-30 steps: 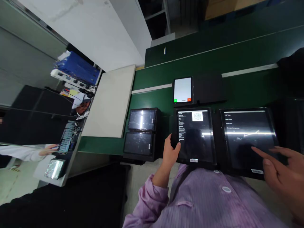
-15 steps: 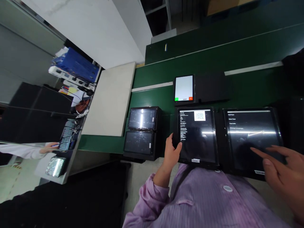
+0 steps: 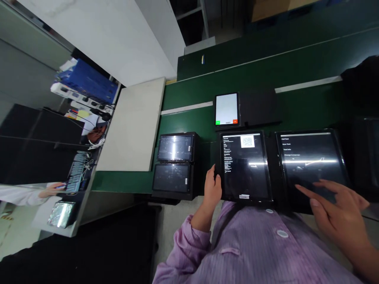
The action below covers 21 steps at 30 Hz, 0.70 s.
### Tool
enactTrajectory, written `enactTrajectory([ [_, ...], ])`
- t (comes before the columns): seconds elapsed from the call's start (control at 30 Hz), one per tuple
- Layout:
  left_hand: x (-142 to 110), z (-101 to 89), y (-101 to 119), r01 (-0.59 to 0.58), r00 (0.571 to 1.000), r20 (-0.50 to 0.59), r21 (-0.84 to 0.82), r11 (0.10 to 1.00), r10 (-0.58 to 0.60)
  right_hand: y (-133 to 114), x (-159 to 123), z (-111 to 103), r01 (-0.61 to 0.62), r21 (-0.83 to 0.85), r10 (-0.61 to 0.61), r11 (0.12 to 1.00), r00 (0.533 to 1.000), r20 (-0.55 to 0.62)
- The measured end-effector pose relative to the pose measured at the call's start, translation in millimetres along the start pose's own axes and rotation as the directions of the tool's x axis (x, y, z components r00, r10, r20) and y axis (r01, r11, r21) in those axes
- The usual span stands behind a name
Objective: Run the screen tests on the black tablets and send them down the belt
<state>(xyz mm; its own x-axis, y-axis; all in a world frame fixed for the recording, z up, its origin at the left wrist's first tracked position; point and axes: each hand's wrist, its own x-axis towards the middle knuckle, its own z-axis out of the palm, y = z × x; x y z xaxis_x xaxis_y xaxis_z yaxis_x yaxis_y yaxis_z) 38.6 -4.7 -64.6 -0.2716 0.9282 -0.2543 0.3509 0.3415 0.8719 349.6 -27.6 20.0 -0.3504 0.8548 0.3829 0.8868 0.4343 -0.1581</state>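
Observation:
My left hand (image 3: 212,188) grips the left edge of a black tablet (image 3: 245,165) whose screen shows a text list and a QR code. Beside it on the right lies a second tablet (image 3: 310,157) with a dark menu screen. My right hand (image 3: 334,209) hovers over that tablet's lower part, fingers spread and index finger stretched out toward the screen. Both tablets rest at the near edge of the green bench (image 3: 189,122), right above my purple-sleeved lap.
A small device with a white lit screen (image 3: 226,109) sits behind the tablets beside a black box (image 3: 259,107). Two stacked dark-screen units (image 3: 174,161) stand to the left. A white board (image 3: 134,126) lies farther left. Another person's hand (image 3: 50,189) works at a keyboard (image 3: 75,173).
My right hand has moved left and up over the right tablet. My left thumb has slid off the left tablet's screen to its edge. The view shifted slightly.

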Motion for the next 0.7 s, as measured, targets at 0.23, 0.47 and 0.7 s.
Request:
enactTrajectory([
  [0.23, 0.9, -3.7, -3.1, -0.070, 0.998, 0.014, 0.030, 0.997, 0.069, -21.4, -11.8, -1.4, -0.243, 0.268, 0.219, 0.932, 0.969, 0.116],
  [0.47, -16.9, -4.0, 4.6, -0.125, 0.992, 0.011, 0.068, 0.990, 0.125, -54.6, -11.5, 5.9, -0.799, 0.587, 0.448, 0.131, 0.576, 0.684],
  [0.7, -21.4, -1.8, 14.8, -0.047, 0.999, -0.014, -0.025, 0.999, 0.047, -69.8, 7.5, 27.4, -0.838, 0.504, 0.562, -0.208, 0.320, 0.763],
])
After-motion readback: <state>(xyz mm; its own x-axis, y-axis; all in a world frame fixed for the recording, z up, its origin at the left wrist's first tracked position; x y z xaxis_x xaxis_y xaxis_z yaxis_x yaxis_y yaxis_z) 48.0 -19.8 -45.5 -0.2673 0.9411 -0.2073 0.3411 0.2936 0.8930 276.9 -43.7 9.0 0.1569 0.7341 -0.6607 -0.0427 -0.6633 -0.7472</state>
